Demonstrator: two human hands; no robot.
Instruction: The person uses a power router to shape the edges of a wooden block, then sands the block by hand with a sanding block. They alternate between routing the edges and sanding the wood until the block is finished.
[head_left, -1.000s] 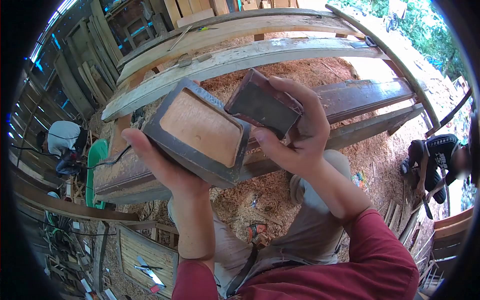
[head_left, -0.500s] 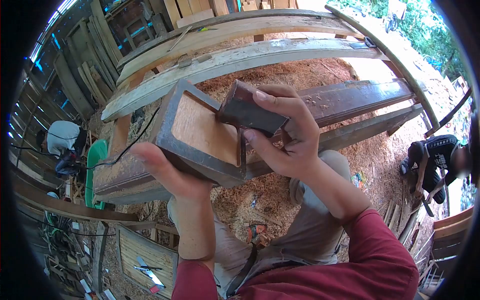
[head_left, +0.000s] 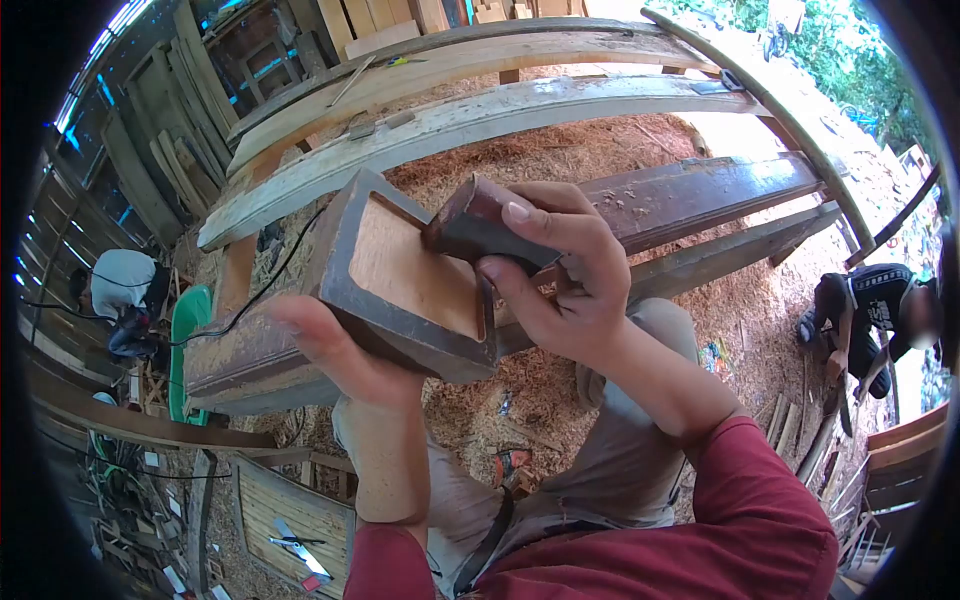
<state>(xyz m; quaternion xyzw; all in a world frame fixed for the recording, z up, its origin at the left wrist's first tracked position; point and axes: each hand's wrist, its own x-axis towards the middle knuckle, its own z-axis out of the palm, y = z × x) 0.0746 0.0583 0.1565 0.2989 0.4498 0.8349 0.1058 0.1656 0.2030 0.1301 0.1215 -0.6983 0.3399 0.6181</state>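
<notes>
My left hand [head_left: 355, 365] holds up a dark wooden box-shaped piece [head_left: 440, 350] from beneath and the near side, its thumb along the left edge and its other fingers hidden behind. Set into the upper face of that piece is a pale, bare wood panel [head_left: 400, 265] framed by a dark rim. Between the thumb and fingers of my right hand [head_left: 580, 265] is a small dark reddish-brown block [head_left: 485, 225]. One end of the block overlaps the right part of the panel and rim, where a rounded patch of shadow shows.
Beneath the piece runs a long dark beam [head_left: 720, 205], with a pale plank [head_left: 460, 118] beyond it. A green chair [head_left: 190, 330] stands left, near a crouching person [head_left: 125, 285]. Another person [head_left: 880, 310] crouches right, by a long blade. Shavings [head_left: 745, 310] cover the floor around an orange tool [head_left: 512, 463].
The small block and my right hand have shifted slightly left and down over the panel. The box-shaped piece sits a little lower, still in my left hand.
</notes>
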